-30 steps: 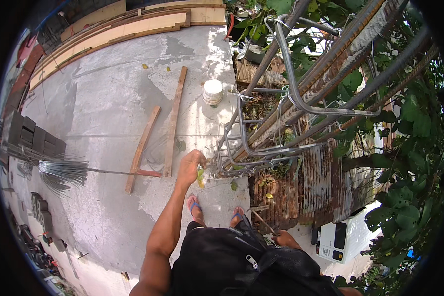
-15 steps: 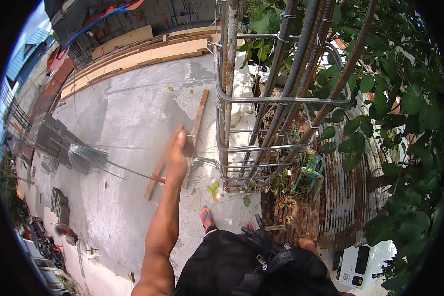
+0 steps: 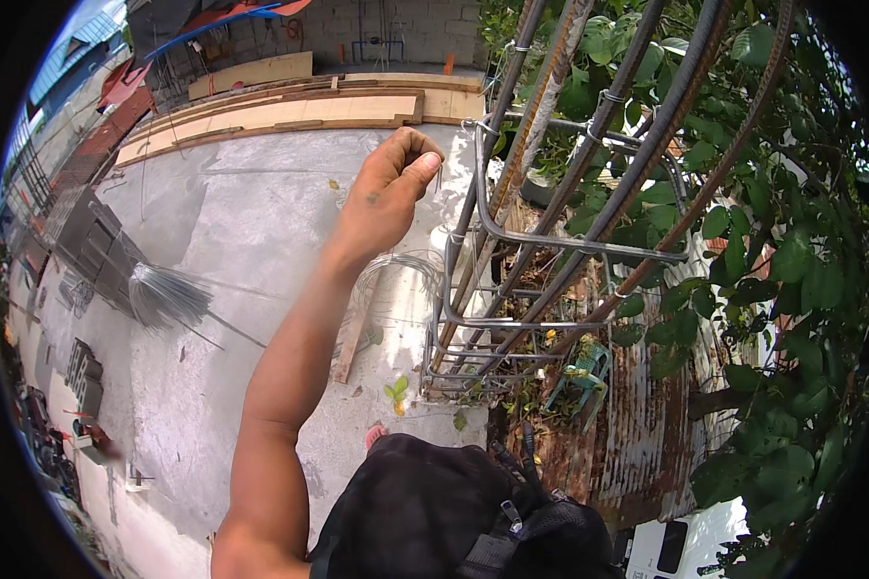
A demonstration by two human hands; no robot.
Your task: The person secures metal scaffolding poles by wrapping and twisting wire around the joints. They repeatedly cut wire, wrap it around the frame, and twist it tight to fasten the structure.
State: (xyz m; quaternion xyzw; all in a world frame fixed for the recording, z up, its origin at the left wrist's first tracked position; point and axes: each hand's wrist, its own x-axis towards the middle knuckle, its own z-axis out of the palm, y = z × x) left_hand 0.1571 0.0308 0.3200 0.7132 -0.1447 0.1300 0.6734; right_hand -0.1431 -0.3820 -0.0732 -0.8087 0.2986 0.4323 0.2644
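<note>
My left hand (image 3: 384, 198) is raised over the concrete floor, just left of the upper stirrup of a rebar column cage. Its thumb and forefinger are pinched together. A short thin wire (image 3: 440, 179) pokes out from the fingertips; the rest is hidden in the hand. The cage's bent steel stirrup (image 3: 550, 241) wraps around several upright ribbed bars (image 3: 603, 154). Light wire ties (image 3: 481, 125) mark where bars and stirrup cross, and the fingers are apart from them. My right hand does not show.
A loose wire coil (image 3: 396, 262) and a wooden strip (image 3: 355, 328) lie beside the cage's foot. Farther left is a bundle of straight wires (image 3: 169, 294) near grey blocks (image 3: 85, 236). Planks (image 3: 270, 114) line the back. Rusty corrugated sheets (image 3: 637, 425) and leafy branches (image 3: 792, 241) border the right.
My left hand has risen from low over the floor, up and rightward to near the upper stirrup. The cage now appears tilted as the view shifted. My right hand has left the view.
</note>
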